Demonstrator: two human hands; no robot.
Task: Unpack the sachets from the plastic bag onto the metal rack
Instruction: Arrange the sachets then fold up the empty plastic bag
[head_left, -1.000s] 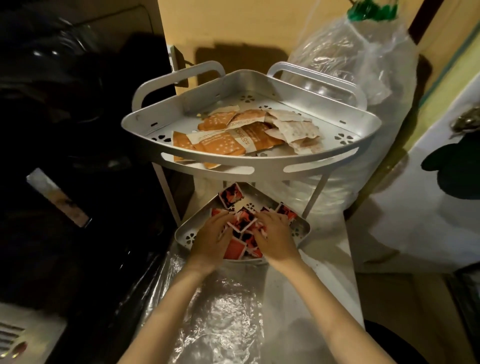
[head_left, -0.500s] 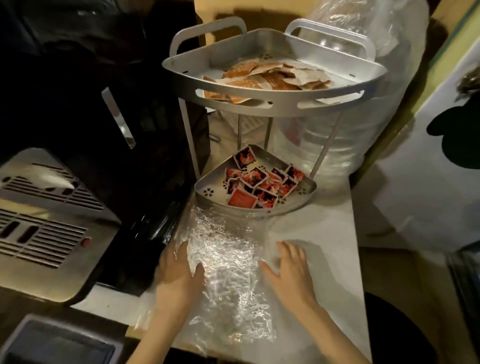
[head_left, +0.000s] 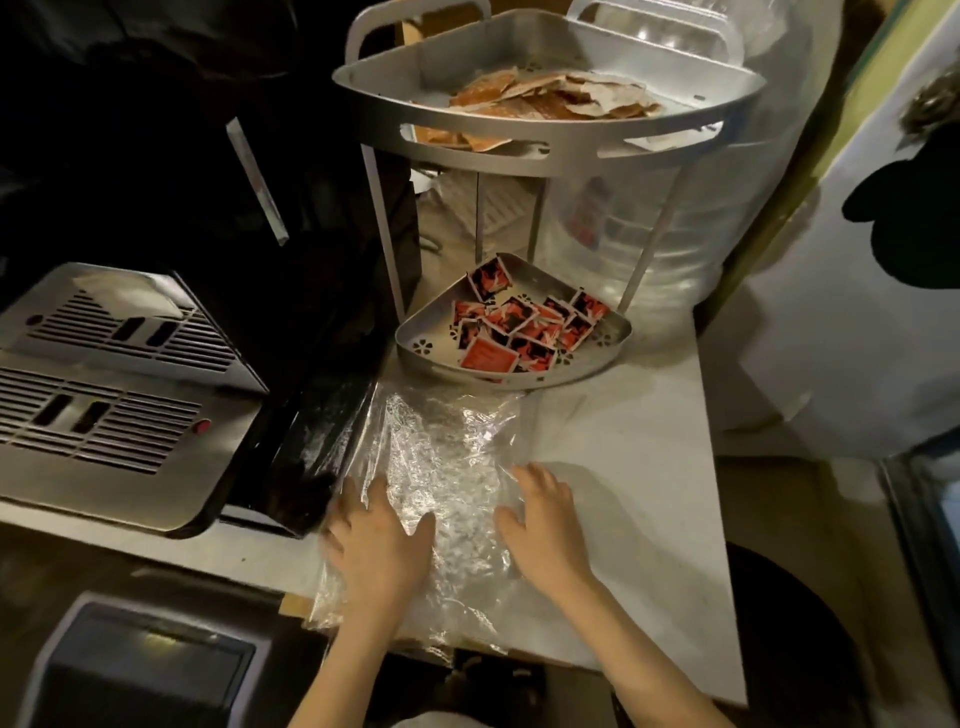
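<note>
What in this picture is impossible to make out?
- Head view: print on the red sachets is too small to read.
- Whether the plastic bag is empty: glare and the left hand and right hand cover it.
- The metal rack: its top handles are cut off.

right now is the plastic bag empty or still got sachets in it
Empty, it seems: the plastic bag lies flat and crinkled on the counter, with no sachet shapes showing through. Both hands rest on it.
</note>
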